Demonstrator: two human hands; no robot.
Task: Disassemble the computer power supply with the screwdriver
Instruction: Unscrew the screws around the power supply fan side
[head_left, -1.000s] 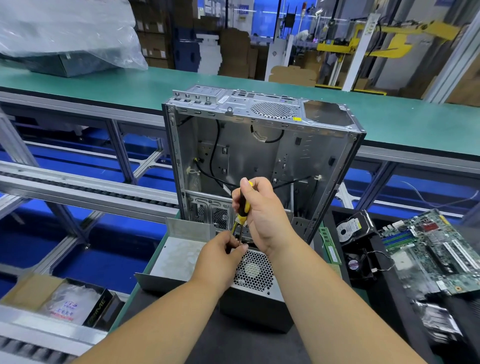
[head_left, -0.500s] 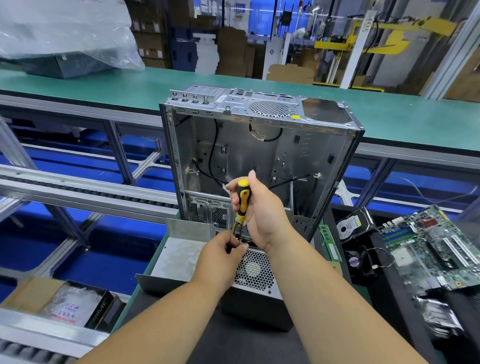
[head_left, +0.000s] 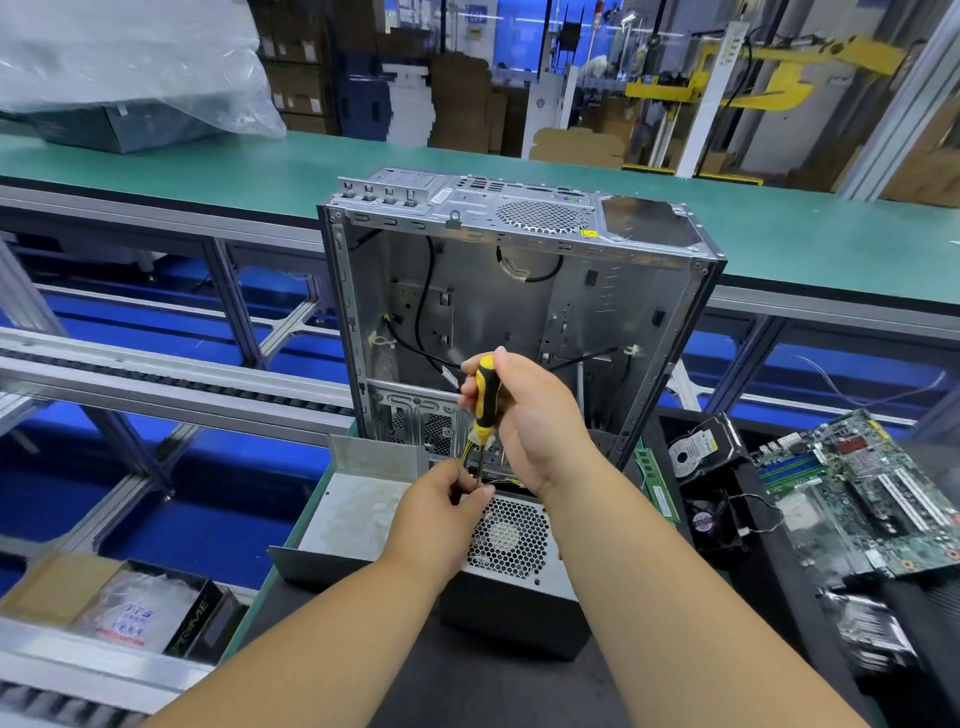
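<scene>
Yellow-and-black screwdriver (head_left: 485, 395) upright at frame centre, handle wrapped by the curled fingers of the right hand (head_left: 535, 426), shaft running down toward the far top edge of the power supply (head_left: 511, 566). Grey metal box with honeycomb fan grille, low centre of the frame on the dark desk (head_left: 493, 691), just in front of the gutted computer case (head_left: 519, 291). Left hand (head_left: 441, 504) pinching around the shaft near the tip, steadying it; tip and screw hidden behind those fingers. Bent cover panel (head_left: 353, 514) lying just left of the box. Removed motherboard (head_left: 857, 493) and hard drive (head_left: 696, 449) at right.

Probably mid-unscrewing of a casing screw. Next: steady downward pressure, turning until loose, then lifting the screw clear without dropping it among the yellow wires (head_left: 470, 449).
</scene>
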